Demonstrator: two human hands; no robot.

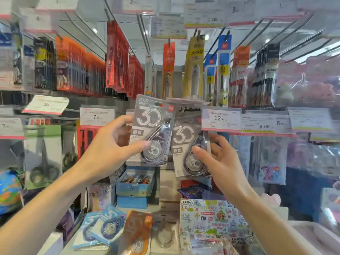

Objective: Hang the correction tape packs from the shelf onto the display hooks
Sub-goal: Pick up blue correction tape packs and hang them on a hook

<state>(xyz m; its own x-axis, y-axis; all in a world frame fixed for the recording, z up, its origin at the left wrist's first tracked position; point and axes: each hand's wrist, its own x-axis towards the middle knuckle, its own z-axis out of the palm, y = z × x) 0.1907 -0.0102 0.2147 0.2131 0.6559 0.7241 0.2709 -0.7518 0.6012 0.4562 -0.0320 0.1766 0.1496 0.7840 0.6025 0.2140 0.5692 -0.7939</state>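
My left hand grips a grey correction tape pack marked "30", held upright in front of the display at centre. Beside it on the right, a second grey pack hangs under a pink-edged hook tag; my right hand holds its lower right side, thumb on the front. The hook wire itself is hidden behind the packs. On the shelf below lie more packs: two blue ones, an orange one and a grey one.
Price tags stick out on hook ends at hand height. Pen packs hang in rows above. Scissors hang at left, pastel pouches at right. Blue boxes and a patterned notebook sit on the shelf.
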